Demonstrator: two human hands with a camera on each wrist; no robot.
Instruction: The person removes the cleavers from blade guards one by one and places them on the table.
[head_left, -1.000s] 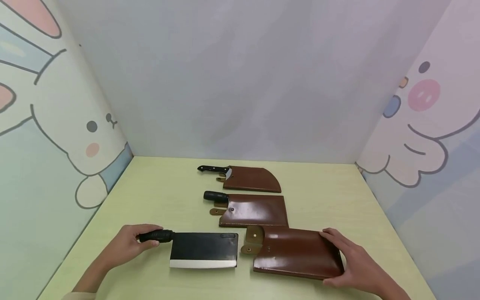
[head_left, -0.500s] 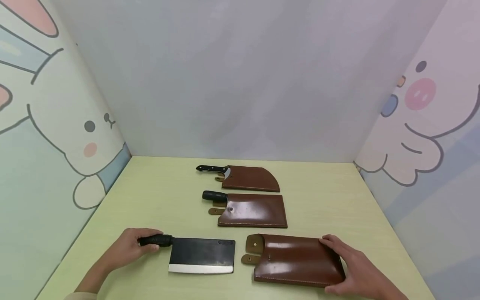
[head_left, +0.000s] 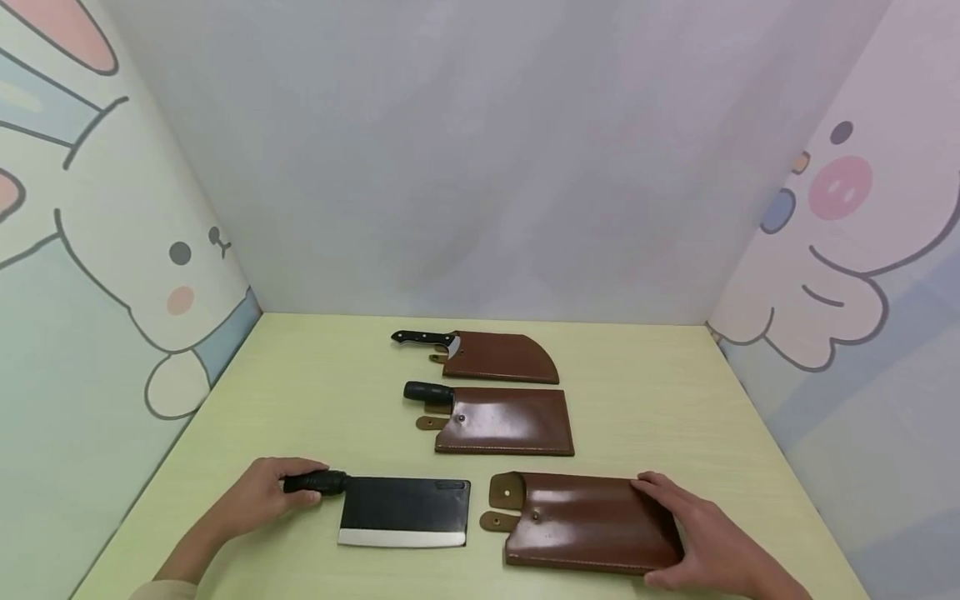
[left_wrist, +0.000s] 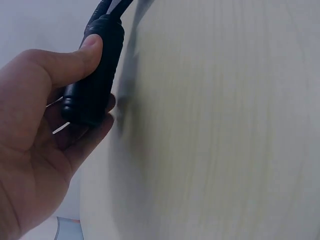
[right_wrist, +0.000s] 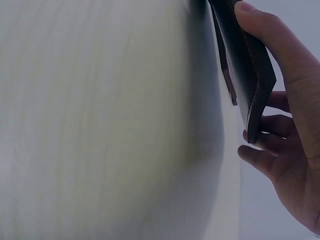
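Note:
In the head view my left hand (head_left: 258,500) pinches the black handle of a cleaver (head_left: 405,507), whose dark blade with a bright edge points right. The left wrist view shows the thumb on one side of the handle (left_wrist: 94,80) and fingers on the other. To the right, my right hand (head_left: 705,533) grips the far end of a brown leather knife sheath (head_left: 592,521), thumb and fingers on opposite edges. Its open mouth and two tan straps face the blade, with a small gap between. In the right wrist view the sheath (right_wrist: 250,70) stands slightly off the table.
Behind lie two sheathed knives on the pale yellow table (head_left: 637,375): a black-handled cleaver in a rectangular sheath (head_left: 510,422), and farther back a riveted-handle knife in a curved sheath (head_left: 502,357). Grey and cartoon-printed walls (head_left: 480,167) enclose the table on three sides.
The cleaver and the sheath in my hands have come slightly nearer to me. A gap now shows between the held sheath and the sheathed cleaver behind it. Both holds are unchanged.

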